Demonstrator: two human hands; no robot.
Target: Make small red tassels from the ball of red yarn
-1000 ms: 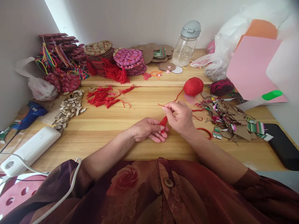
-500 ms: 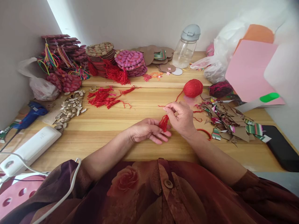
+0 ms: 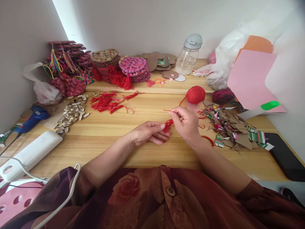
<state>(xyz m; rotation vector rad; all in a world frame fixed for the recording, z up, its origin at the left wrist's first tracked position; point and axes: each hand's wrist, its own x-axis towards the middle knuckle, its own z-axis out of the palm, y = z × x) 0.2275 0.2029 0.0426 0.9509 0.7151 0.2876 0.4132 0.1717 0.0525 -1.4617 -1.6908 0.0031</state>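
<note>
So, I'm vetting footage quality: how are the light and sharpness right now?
Head view: a washed-out bright strip on the wall, upper left; head view, right: the white bag blends hazily into the wall; head view, centre: the red tassel looks fairly clear.

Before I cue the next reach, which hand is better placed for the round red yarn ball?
Probably the right hand: it is closer to the round red yarn ball, though it pinches a red thread tassel. The left hand is farther away.

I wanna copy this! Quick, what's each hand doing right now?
Left hand: fingers loosely spread at the red tassel; can't tell if gripping.
Right hand: closed, holding the red tassel.
</note>
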